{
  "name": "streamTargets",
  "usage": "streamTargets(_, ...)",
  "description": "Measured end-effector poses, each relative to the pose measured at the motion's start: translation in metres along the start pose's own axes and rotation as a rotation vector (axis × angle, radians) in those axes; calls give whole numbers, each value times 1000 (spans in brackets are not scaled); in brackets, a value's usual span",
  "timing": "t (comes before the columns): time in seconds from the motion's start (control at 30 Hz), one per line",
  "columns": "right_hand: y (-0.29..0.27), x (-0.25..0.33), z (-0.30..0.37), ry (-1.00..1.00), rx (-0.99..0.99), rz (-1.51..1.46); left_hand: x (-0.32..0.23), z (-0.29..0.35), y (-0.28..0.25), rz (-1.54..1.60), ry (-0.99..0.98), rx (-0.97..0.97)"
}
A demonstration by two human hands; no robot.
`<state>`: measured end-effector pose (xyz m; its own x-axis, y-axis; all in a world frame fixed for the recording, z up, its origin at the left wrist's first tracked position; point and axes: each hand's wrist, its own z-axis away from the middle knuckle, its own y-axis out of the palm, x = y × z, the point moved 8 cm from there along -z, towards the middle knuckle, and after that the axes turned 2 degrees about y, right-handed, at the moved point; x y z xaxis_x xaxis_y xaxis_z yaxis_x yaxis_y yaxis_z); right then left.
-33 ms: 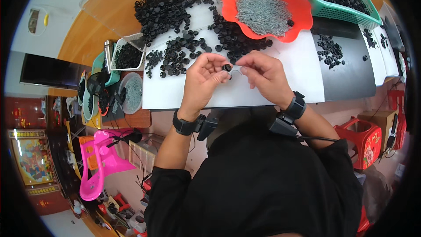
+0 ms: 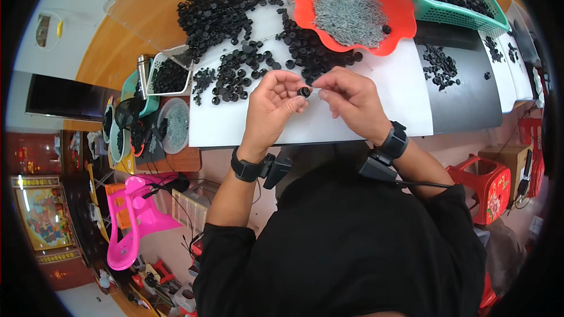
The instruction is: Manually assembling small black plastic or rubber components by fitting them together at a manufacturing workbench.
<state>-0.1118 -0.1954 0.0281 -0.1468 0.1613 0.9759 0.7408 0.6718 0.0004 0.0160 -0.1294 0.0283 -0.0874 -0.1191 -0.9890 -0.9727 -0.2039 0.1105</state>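
Observation:
My left hand (image 2: pixel 272 105) is closed in a pinch on a small round black plastic cap (image 2: pixel 304 91), held above the white table sheet (image 2: pixel 376 108). Facing it from the right, my right hand (image 2: pixel 355 104) has thumb and forefinger pressed together on a thin pale metal pin (image 2: pixel 314 94). One end of the pin reaches to the cap; whether it sits inside cannot be made out. Beyond my hands lie loose black caps (image 2: pixel 232 73) and a denser pile of black parts (image 2: pixel 314 53). A red scalloped bowl (image 2: pixel 399 32) at the back holds many silvery pins (image 2: pixel 349 14).
A green basket (image 2: pixel 464 20) of black parts stands at the back right. Small black pieces (image 2: pixel 440 66) lie on a dark grey board (image 2: pixel 470 103). At the left are a white basket (image 2: pixel 154 87) and a tub of pins (image 2: pixel 176 124). A pink chair (image 2: pixel 141 217) stands lower left.
The pale piece between my hands looked curved before and now appears as a short straight pin against the cap. My right fingers have come slightly nearer the left hand.

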Motion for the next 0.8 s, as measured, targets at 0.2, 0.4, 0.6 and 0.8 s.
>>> streamTargets(0.2,8,20,1,-178,68,140,-3,0,9,34,-46,66)
streamTargets(0.4,7,16,1,-180,87,191,-1,3,15,37,-80,108)
streamTargets(0.6,-1,5,0,-71,34,107,10,6,16,79,-181,115)
streamTargets(0.8,5,16,2,-192,52,190,27,8,16,115,-270,83)
